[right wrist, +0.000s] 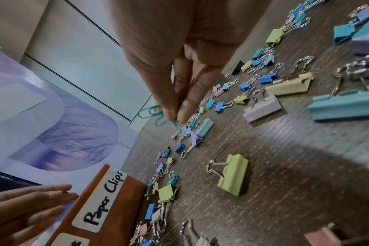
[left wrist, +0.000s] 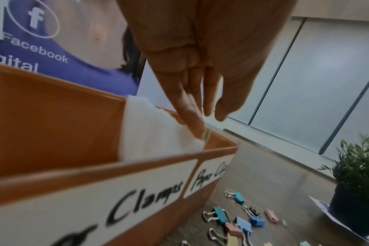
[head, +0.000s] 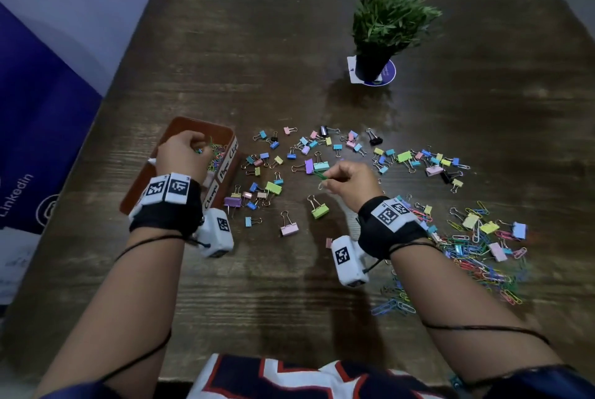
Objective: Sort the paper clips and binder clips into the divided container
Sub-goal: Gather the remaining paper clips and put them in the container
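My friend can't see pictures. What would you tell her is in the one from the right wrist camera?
A right hand pinches green paper clips above a dark wooden table strewn with pastel binder clips. At lower left stands an orange container labelled "Paper Clips", with the left hand beside it, fingers straight.

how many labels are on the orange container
2, both on the long side wall of the container: the Clamps label nearer the person, the Paper Clips label beyond it. Other walls are hidden.
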Demonstrator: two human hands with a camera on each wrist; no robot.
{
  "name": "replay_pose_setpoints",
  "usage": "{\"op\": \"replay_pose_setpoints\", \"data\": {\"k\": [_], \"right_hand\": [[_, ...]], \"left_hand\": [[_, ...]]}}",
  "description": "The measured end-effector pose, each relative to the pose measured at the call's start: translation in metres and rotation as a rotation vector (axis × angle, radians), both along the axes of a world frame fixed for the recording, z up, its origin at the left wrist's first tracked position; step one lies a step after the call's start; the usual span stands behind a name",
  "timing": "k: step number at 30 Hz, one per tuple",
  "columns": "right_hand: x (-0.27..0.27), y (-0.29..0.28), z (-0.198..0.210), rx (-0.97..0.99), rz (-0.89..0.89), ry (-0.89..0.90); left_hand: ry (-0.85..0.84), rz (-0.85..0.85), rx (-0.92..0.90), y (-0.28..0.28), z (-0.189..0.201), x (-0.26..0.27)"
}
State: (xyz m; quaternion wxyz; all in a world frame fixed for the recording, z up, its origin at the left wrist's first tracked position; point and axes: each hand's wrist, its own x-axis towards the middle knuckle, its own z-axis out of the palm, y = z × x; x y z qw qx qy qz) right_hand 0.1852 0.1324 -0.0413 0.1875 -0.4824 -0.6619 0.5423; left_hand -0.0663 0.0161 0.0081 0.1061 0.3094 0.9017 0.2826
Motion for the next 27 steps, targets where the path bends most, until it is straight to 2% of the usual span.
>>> {"op": "replay_pose_setpoints", "data": {"k": [5, 12, 15, 18, 22, 27], "right_hand": [[-0.005, 0.000, 0.000, 0.003, -0.010, -0.027], [-0.031, -0.012, 0.004, 0.048, 0.033, -0.046], [-0.056, -0.016, 0.011, 0.100, 0.084, -0.081], [-0.084, -0.018, 0.027, 0.131, 0.103, -0.001], [-0.124, -0.025, 0.036, 0.171, 0.128, 0.058], [-0.177, -0.038, 0.031, 0.282, 0.168, -0.005]], "left_hand": [[0.066, -0.019, -0.061, -0.014, 0.005, -0.013], [0.202, 0.010, -0.118, -0.067, -0.019, -0.033], [0.242, -0.012, -0.108, -0.078, -0.035, -0.038], [0.271, -0.068, -0.087, -0.085, -0.051, -0.039], [0.241, -0.055, -0.048, -0.085, -0.060, -0.042], [0.224, -0.051, -0.043, -0.087, -0.063, -0.044]]}}
